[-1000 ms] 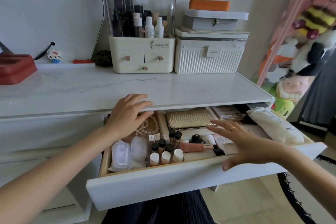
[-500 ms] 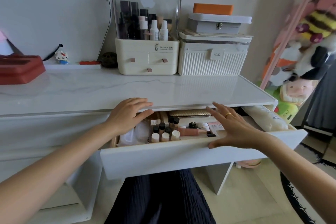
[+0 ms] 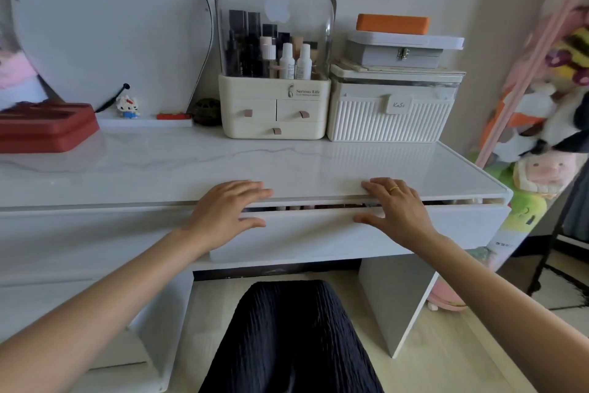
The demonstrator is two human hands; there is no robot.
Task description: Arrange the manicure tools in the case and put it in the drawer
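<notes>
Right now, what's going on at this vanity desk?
A person sits at the white marble-look desk with both hands flat on the white drawer front. The left hand and the right hand, wearing a gold ring, lie with fingers over the drawer's top edge. The drawer is nearly shut; only a thin gap shows. The manicure case isn't visible.

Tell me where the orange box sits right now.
In the head view, the orange box sits at the back right of the vanity top, topmost on a stack: flat white case, grey latched box, ribbed white bin.
</notes>
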